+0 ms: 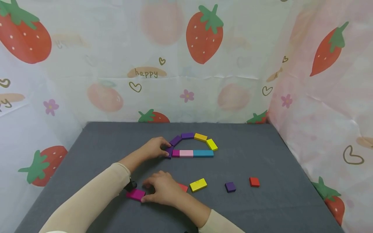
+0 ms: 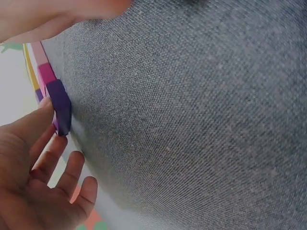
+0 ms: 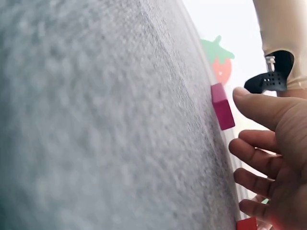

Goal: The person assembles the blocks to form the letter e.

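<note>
The word "happy" (image 1: 146, 73) on a tan patch (image 1: 161, 72) of the back cloth (image 1: 110, 61); a "y" (image 1: 7, 104) on the left cloth (image 1: 26, 129)

Grey table (image 1: 256, 155) (coloured blocks (image 1: 198, 185) atop)

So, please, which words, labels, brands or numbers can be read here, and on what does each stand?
"happy": tan oval, back strawberry-print cloth.
"y", incomplete: left cloth.
"h", incomplete: tan patch, right corner.
Faint lettering, back cloth's upper left: too blurred.
Blocks: none readable.

Soft light casts faint shadows (image 1: 112, 210) on grey cloth (image 1: 262, 155), blurred in the right-wrist view.
</note>
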`<act>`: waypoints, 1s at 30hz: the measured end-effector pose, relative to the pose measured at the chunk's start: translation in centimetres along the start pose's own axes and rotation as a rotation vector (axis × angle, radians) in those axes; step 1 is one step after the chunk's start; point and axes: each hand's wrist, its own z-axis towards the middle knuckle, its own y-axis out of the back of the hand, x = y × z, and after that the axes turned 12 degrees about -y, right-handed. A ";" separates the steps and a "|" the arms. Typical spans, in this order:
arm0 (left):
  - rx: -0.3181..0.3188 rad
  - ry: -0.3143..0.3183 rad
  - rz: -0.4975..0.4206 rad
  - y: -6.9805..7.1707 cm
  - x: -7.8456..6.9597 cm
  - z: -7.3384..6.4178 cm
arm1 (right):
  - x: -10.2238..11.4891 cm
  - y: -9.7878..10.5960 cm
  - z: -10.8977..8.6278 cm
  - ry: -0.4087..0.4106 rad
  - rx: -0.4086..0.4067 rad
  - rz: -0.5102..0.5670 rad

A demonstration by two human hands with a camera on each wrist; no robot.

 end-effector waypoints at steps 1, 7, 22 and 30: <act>0.000 -0.004 0.007 0.0 0.0 0.0 | 0.0 -0.1 0.0 0.003 -0.001 -0.005; 0.006 -0.013 0.024 -0.1 0.0 -0.1 | 0.1 -0.8 0.1 0.010 -0.029 -0.030; 0.000 -0.014 0.031 -0.3 0.2 0.0 | 0.3 -0.8 0.1 0.027 -0.044 -0.045; -0.015 -0.008 0.035 -0.3 0.3 0.1 | -0.4 0.0 0.0 0.022 -0.017 -0.048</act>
